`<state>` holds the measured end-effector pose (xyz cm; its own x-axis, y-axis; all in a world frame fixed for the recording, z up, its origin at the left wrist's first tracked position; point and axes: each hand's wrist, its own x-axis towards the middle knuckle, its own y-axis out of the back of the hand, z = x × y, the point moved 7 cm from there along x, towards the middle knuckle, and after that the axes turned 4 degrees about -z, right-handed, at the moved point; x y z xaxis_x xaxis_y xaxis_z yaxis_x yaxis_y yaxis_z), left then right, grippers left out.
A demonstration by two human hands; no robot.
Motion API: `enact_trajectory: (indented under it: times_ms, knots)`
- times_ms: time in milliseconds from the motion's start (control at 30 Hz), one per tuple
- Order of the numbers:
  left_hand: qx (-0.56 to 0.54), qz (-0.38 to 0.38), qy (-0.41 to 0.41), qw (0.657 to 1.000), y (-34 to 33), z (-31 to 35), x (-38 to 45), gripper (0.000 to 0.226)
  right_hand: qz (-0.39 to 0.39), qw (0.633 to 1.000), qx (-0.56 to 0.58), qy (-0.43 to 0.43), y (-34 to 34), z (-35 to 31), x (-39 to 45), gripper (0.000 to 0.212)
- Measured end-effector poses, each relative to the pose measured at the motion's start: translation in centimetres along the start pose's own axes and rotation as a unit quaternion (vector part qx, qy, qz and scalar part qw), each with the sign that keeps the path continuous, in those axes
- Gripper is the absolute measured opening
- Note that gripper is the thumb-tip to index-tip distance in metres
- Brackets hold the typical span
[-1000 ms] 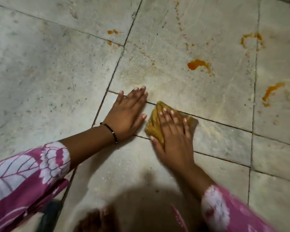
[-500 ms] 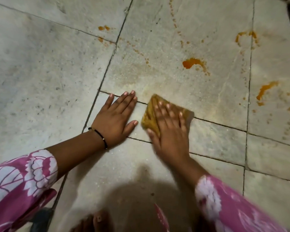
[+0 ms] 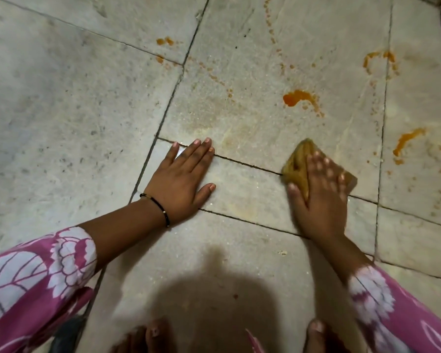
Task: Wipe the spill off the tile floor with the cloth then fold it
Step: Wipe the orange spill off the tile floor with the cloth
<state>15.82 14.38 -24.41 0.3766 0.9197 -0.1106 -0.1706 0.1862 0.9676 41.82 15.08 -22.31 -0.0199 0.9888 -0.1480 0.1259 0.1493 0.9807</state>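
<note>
- Two hands are seen: the right hand (image 3: 321,197) is laid flat, fingers straight and spread, on one folded mustard-yellow cloth (image 3: 297,166), which is pressed onto the grey stone tile floor (image 3: 61,110) across a dark grout line.
- Its fingers are blurred.
- The left hand (image 3: 181,182) is planted palm-down on bare tile, fingers straight and together, well apart from the cloth; one thin black bracelet (image 3: 158,205) is worn at its wrist.
- Several orange spill patches (image 3: 298,96) are counted beyond and to the right of the cloth, at least four large ones plus scattered drops.
- Two pink floral sleeves (image 3: 36,276) are visible.
</note>
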Motion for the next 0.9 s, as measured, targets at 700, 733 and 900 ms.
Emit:
enact_trajectory:
  times_ms: [700,733,900]
  knots:
    - [-0.048,0.018,0.04,0.998,0.8,-0.5,-0.8,0.07,-0.023,0.996,0.02,0.086,-1.2,-11.8,6.6,0.071]
    - [-0.055,0.021,0.052,0.997,0.9,-0.7,-0.9,0.07,-0.029,0.99,0.013,0.136,-1.5,-12.5,5.0,0.07]
    - [-0.039,0.007,0.071,0.997,0.7,-1.1,-2.7,0.069,-0.048,0.976,-0.023,0.212,-1.1,-6.7,-2.2,0.068]
